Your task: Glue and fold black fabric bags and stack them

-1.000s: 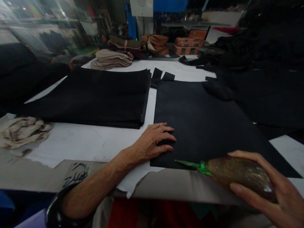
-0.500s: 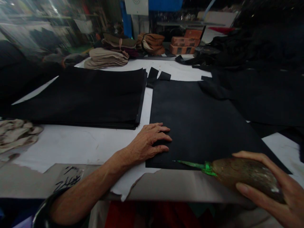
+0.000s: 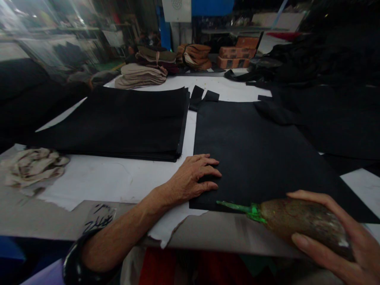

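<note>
My left hand lies flat, fingers stretched out, on the near left corner of a black sheet spread on the table. My right hand is wrapped round a brown squeeze bottle held on its side. The bottle's green nozzle points left, its tip at the sheet's near edge, just right of my left hand's fingers.
A stack of black sheets lies to the left. A crumpled beige rag sits at the far left. Folded tan and brown pieces and orange boxes stand at the back. Dark fabric is piled at the right. White paper covers the table.
The nozzle tip has crept slightly left, closer to my left hand. Both hands otherwise hold their places; the camera shifted a little.
</note>
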Available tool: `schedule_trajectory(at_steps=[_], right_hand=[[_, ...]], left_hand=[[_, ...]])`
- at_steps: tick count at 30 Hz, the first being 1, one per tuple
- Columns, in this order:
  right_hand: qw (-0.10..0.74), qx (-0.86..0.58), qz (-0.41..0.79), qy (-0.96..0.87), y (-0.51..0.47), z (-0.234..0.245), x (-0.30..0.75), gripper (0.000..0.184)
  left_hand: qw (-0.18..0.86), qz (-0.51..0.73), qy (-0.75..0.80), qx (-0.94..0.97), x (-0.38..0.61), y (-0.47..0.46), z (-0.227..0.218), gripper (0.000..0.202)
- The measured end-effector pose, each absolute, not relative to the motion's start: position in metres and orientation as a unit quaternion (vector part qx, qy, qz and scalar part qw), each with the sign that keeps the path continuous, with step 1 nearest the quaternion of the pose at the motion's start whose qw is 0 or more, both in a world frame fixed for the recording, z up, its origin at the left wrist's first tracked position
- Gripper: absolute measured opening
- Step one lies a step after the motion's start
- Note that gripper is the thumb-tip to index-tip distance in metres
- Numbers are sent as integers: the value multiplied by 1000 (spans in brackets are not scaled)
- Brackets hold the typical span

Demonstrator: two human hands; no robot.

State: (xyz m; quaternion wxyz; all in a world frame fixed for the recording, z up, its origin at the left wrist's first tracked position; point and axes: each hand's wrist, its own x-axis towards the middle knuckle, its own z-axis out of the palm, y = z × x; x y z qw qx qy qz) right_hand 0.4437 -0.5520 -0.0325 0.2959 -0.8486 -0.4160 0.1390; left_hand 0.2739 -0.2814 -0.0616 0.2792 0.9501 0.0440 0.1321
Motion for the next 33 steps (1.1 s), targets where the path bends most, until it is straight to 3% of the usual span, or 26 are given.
schedule_trajectory(at_steps=[10, 19, 33], right_hand=[[305, -812, 114, -484, -523, -24, 431, 42], [296, -858, 137, -397, -552, -28, 449, 50], [379, -872, 176, -254, -551, -20, 436, 55]], left_hand=[[284, 129, 46, 949, 274, -280, -61, 26], [286, 130, 41, 948, 274, -280, -60, 26], [280, 133, 42, 950, 273, -281, -60, 26]])
